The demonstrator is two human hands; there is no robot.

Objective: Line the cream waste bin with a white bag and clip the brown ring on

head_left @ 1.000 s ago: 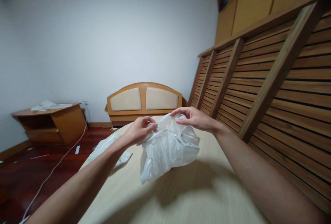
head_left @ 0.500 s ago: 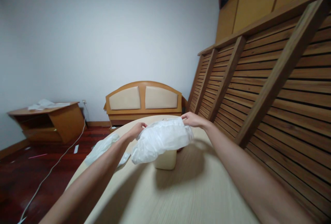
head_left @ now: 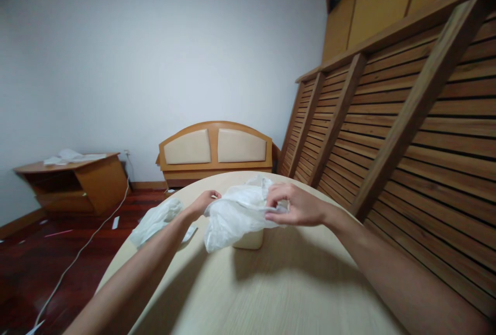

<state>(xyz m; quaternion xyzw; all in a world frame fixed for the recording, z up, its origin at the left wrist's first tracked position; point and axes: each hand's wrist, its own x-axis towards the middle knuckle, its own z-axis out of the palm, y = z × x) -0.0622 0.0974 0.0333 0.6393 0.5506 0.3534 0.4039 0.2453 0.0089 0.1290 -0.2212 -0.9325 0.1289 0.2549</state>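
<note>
A crumpled, translucent white plastic bag (head_left: 236, 216) is stretched between my two hands over the table. My left hand (head_left: 207, 201) is closed in a pinch on the bag's far left edge. At the right, my right hand (head_left: 292, 204) grips the bag's rim between thumb and fingers. Below the bag, a cream-coloured container with rounded corners (head_left: 250, 240) stands on the round pale table (head_left: 267, 293); the bag hides its upper part. A second crumpled whitish plastic bag (head_left: 157, 220) lies on the table beyond my left forearm.
A flat, dark-edged item (head_left: 189, 237) lies beside my left forearm. Behind the table stands a wooden headboard (head_left: 214, 141) with cream panels. A slatted wooden frame (head_left: 368, 133) leans along the right. At left, a low cabinet (head_left: 93, 185) and a white cable (head_left: 83, 252) are on the floor.
My right hand has moved nearer to me and lower, drawing its side of the bag along. The bag has sunk and folded over; my left hand has shifted slightly down.
</note>
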